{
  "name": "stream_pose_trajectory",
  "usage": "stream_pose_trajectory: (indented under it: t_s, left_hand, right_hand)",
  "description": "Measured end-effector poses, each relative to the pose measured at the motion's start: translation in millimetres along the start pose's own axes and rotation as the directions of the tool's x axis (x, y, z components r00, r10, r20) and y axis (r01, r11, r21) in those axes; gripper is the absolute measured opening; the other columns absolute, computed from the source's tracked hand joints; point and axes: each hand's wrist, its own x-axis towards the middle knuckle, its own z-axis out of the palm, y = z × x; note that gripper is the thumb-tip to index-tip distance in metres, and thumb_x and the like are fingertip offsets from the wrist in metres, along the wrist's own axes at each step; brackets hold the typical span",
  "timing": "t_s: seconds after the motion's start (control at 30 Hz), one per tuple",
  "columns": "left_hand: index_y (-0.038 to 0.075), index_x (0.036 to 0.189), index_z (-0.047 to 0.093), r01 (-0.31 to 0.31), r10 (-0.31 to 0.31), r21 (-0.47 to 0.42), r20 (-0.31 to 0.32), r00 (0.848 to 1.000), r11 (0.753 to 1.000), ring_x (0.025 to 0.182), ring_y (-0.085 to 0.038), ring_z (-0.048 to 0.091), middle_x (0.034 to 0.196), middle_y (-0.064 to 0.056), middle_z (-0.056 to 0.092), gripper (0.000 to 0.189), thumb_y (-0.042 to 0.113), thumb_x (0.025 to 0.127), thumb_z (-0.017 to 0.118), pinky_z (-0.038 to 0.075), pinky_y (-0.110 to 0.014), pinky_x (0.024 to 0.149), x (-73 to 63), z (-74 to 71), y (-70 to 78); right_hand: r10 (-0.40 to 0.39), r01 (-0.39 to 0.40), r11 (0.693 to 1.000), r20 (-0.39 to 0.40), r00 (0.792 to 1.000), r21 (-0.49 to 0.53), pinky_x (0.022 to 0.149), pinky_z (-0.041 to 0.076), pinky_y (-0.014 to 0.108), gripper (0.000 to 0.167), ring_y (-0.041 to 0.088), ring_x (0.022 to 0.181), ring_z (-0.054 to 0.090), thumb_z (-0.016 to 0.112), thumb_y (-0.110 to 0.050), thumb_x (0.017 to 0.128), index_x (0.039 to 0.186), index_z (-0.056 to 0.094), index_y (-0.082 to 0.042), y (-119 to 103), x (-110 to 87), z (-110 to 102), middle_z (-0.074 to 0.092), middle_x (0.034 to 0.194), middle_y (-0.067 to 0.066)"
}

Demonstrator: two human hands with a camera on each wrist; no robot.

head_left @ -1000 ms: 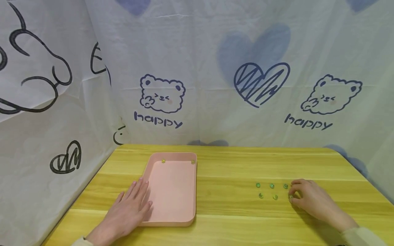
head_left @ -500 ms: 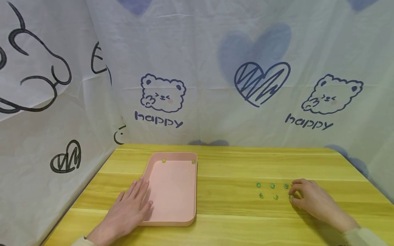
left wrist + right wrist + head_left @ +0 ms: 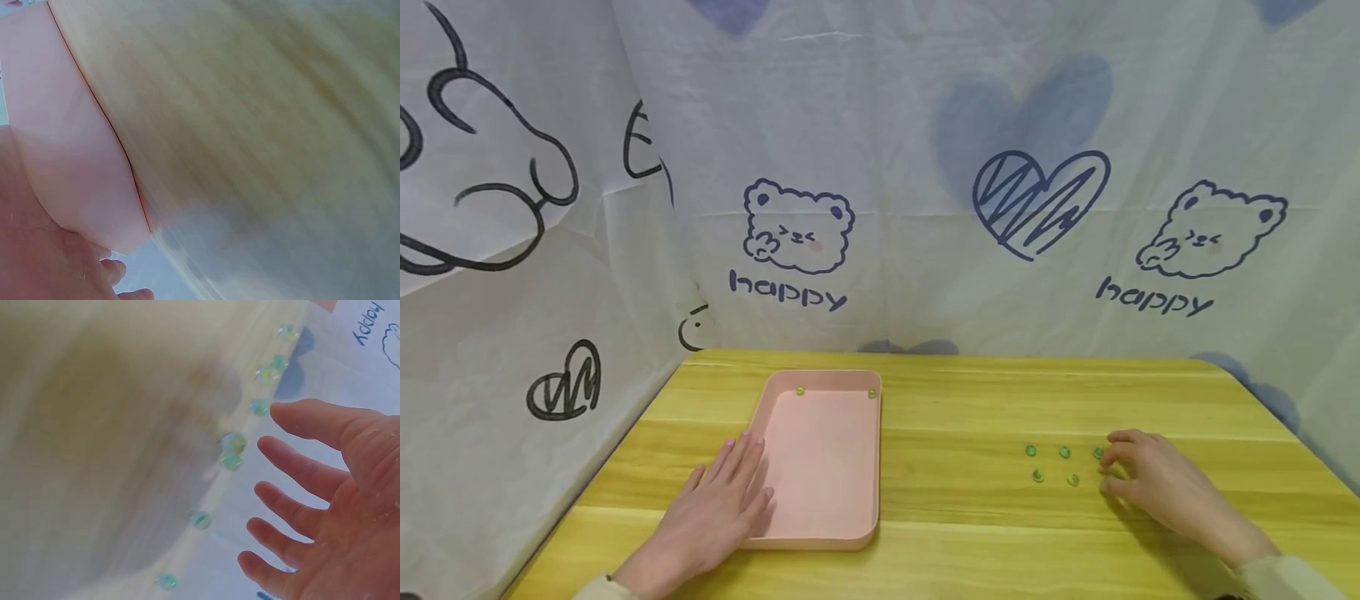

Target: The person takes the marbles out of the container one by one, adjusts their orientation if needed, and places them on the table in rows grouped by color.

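Note:
In the head view my left hand (image 3: pixel 711 508) lies with straight fingers over the left edge of a pink tray (image 3: pixel 823 467). Two yellowish marbles, one at the back left (image 3: pixel 801 391) and another marble (image 3: pixel 872 393) at the back right, sit inside it. On the right, my right hand (image 3: pixel 1165 487) hovers beside two short rows of glass marbles, thumb and fingers apart. A green marble (image 3: pixel 1098 452) is nearest its fingertips; a yellow-green marble (image 3: pixel 1072 480) lies to the left of the thumb. The right wrist view shows the spread fingers holding nothing, with several marbles (image 3: pixel 234 443) beyond.
Everything stands on a yellow wood-grain table (image 3: pixel 955 500). A white cloth (image 3: pixel 895 125) printed with hearts and bears hangs behind the table, and another printed cloth (image 3: pixel 497 333) hangs along the left.
My right thumb and fingers have parted. The marble that showed at their tips is out of sight in the head view. My left hand and the tray keep their places.

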Motion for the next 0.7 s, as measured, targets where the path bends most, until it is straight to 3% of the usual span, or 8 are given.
stream_pose_trajectory:
  t_s: [0.17,0.4,0.7]
  left_hand:
    - [0.004,0.156,0.025,0.005,-0.005,-0.004,0.001,1.0,1.0,0.147,-0.039,0.015,0.162,-0.017,0.015,0.067,0.046,0.105,0.038,0.018,-0.067,0.11,-0.8,-2.4,0.5]
    - [0.003,0.155,0.025,0.001,-0.001,0.006,-0.012,1.0,1.0,0.147,-0.039,0.016,0.162,-0.017,0.016,0.066,0.044,0.105,0.039,0.018,-0.066,0.11,0.2,-0.9,-0.6]
    - [0.003,0.155,0.028,-0.008,0.008,0.002,-0.043,0.999,1.0,0.146,-0.039,0.018,0.161,-0.018,0.018,0.065,0.043,0.105,0.04,0.019,-0.066,0.11,-0.9,-0.6,-1.9]
  right_hand:
    - [-0.035,0.036,0.999,-0.044,0.998,0.004,0.09,0.042,0.064,0.016,0.049,0.112,0.053,0.078,-0.027,0.082,0.092,0.074,-0.015,-17,4.7,-4,0.061,0.124,0.023]
    - [-0.045,0.046,0.998,-0.009,0.999,0.053,0.094,0.038,0.067,0.015,0.05,0.12,0.047,0.075,-0.026,0.086,0.096,0.073,-0.015,-47,18.1,-11,0.057,0.131,0.022]
    - [-0.101,0.103,0.993,-0.027,0.994,0.06,0.098,0.037,0.064,0.016,0.047,0.124,0.046,0.075,-0.024,0.087,0.099,0.073,-0.014,-76,39.3,-9,0.056,0.134,0.02]
